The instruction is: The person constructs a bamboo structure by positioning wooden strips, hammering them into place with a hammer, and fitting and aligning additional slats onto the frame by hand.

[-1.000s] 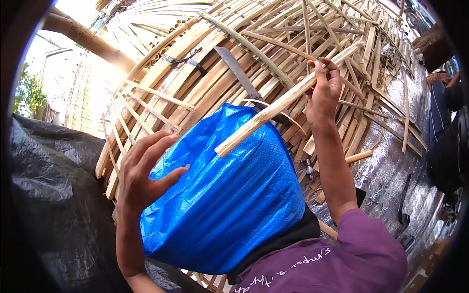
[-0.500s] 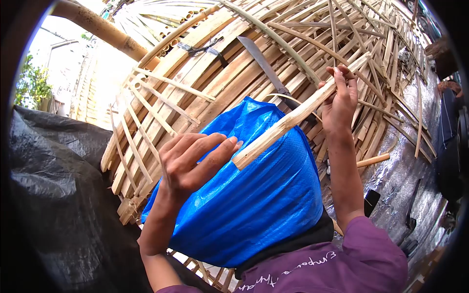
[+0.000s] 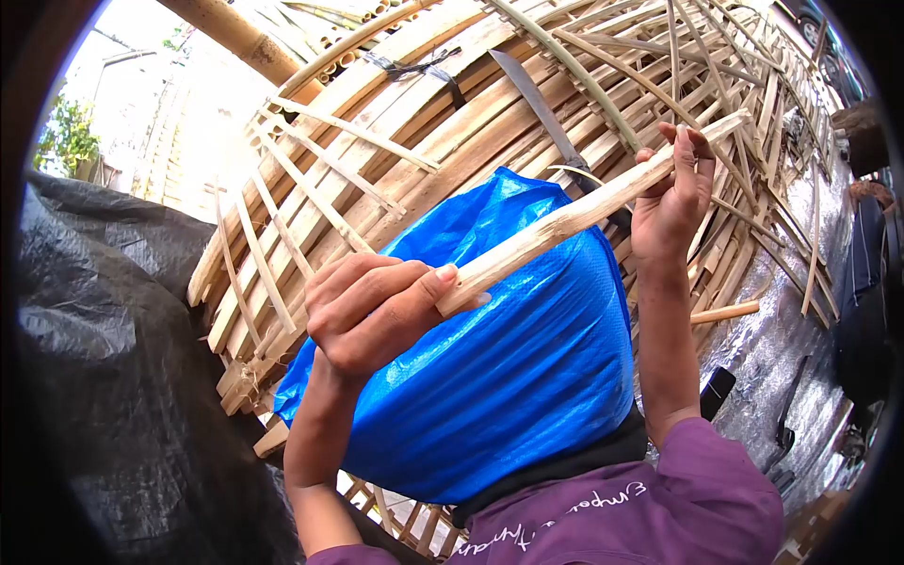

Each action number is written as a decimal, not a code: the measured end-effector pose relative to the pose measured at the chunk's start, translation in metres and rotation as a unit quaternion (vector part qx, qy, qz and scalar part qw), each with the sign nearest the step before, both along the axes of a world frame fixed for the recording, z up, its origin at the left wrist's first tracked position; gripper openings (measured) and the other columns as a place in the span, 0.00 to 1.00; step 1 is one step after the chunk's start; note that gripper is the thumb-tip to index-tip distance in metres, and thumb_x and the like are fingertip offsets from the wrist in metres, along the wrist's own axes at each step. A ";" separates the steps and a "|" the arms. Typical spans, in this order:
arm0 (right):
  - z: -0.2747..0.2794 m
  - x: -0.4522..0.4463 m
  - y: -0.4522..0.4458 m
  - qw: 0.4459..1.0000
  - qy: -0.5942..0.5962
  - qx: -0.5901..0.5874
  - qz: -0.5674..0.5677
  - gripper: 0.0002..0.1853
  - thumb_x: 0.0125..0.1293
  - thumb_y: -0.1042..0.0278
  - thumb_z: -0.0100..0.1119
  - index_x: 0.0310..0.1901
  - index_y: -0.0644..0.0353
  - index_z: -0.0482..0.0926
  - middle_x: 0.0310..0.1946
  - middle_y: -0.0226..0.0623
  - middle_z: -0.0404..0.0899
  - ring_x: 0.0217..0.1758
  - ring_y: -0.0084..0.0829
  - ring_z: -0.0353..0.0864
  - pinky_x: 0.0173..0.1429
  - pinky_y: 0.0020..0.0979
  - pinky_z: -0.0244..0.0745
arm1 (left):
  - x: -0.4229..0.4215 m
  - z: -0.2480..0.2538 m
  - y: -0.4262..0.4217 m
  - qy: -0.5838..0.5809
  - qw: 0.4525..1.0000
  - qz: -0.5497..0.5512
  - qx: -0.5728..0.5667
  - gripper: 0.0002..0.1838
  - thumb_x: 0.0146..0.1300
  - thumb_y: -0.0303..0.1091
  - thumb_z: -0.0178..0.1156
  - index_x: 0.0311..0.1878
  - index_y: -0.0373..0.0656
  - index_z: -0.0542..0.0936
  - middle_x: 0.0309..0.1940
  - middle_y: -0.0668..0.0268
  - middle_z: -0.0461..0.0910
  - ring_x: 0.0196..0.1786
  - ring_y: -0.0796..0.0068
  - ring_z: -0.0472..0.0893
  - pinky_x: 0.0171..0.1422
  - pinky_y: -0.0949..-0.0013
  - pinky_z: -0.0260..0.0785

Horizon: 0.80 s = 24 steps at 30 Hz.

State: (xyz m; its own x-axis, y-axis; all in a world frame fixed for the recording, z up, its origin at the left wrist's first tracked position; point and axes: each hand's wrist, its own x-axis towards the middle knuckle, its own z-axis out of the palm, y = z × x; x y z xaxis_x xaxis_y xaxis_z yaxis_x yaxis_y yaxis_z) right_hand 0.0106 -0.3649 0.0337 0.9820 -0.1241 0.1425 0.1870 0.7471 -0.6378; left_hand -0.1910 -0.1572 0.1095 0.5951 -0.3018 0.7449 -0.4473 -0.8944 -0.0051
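A pale, rough-cut bamboo strip (image 3: 565, 218) slants up to the right above my lap. My left hand (image 3: 377, 306) grips its lower end between thumb and fingers. Near the upper end, my right hand (image 3: 673, 193) pinches the same strip, and a short piece of it sticks out past the fingers. Beneath the strip, a blue plastic sheet (image 3: 499, 377) covers my lap. Just beyond the sheet lies a machete (image 3: 537, 104) with a long dark blade; its handle is partly hidden behind the strip.
Split bamboo slats (image 3: 405, 141) are piled in front, some tied with a black strap (image 3: 414, 71). A thick bamboo pole (image 3: 235, 42) crosses the upper left. Black tarpaulin (image 3: 113, 377) hangs at left. On the right, silvery sheeting (image 3: 753, 348) covers the ground, with a loose stick (image 3: 725, 312) nearby.
My left hand has closed on the lower end of the bamboo strip, which it was beside before. The strip and my right hand appear slightly farther right in view.
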 end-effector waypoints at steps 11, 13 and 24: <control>0.007 -0.020 0.006 0.997 0.017 -0.080 0.015 0.41 0.68 0.69 0.62 0.74 0.42 0.46 0.41 0.36 0.82 0.31 0.22 0.81 0.30 0.25 0.80 | -0.012 -0.022 0.023 0.071 0.941 0.070 -0.324 0.09 0.57 0.28 0.71 0.33 0.34 0.82 0.28 0.62 0.80 0.31 0.75 0.79 0.37 0.73 0.72; 0.004 -0.015 0.002 0.998 0.044 -0.039 0.019 0.45 0.68 0.69 0.62 0.76 0.41 0.40 0.44 0.38 0.82 0.33 0.24 0.83 0.31 0.25 0.80 | -0.017 -0.033 0.034 0.094 0.877 0.063 -0.466 0.08 0.63 0.30 0.67 0.37 0.35 0.80 0.26 0.67 0.77 0.29 0.80 0.76 0.36 0.75 0.69; -0.008 0.001 -0.030 0.997 0.022 -0.075 0.008 0.55 0.68 0.69 0.62 0.75 0.45 0.22 0.48 0.48 0.81 0.36 0.30 0.86 0.32 0.27 0.84 | -0.046 -0.060 0.082 0.097 0.731 0.123 -0.664 0.12 0.70 0.42 0.60 0.36 0.44 0.80 0.25 0.71 0.76 0.27 0.82 0.74 0.32 0.77 0.66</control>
State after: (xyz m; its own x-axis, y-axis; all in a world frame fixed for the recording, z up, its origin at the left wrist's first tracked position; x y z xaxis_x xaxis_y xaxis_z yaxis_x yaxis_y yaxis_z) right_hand 0.0113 -0.3945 0.0255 0.9893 -0.0890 0.1154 0.1455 0.6454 -0.7499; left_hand -0.2372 -0.0750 0.0496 0.6428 0.7448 0.1790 -0.1492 -0.1075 0.9829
